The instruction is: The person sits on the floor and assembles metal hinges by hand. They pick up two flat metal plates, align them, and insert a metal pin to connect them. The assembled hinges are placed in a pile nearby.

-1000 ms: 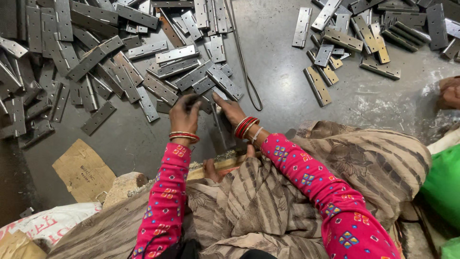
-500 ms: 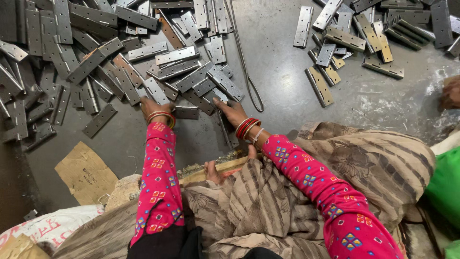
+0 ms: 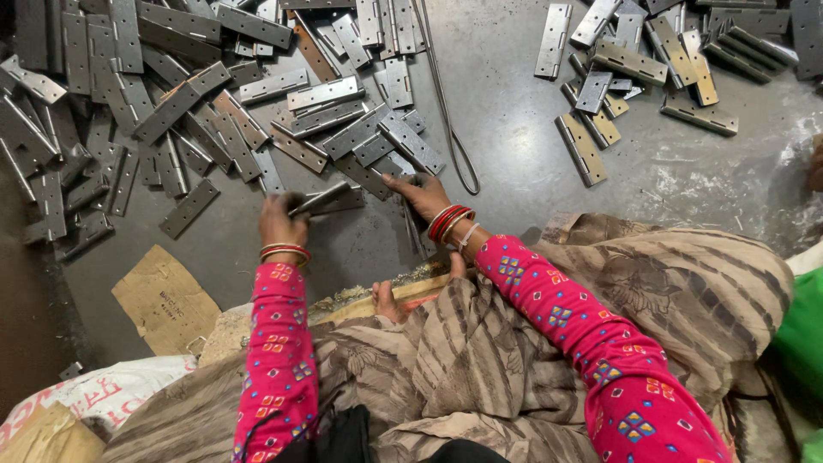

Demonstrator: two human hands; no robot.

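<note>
Left hand point(image 3: 281, 221) fingers clamp a metal hinge point(image 3: 319, 199); right hand point(image 3: 420, 194) fingers seemingly loose on hinge pile point(image 3: 377, 146).

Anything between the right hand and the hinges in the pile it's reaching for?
Nothing visible. The right hand already rests its fingertips on the near edge of the hinge pile, with no gap or object between. The left hand holds a single hinge just beside it, clear of the right hand's path.

Light: even, soft, fairly bright overall.
Glare: pale sheen on the grey floor point(image 3: 514, 129) and the metal hinges point(image 3: 326, 93).
Shadows: short and faint; left edge dim.
Blur: left hand point(image 3: 281, 221) slightly smeared; the rest sharp.
</note>
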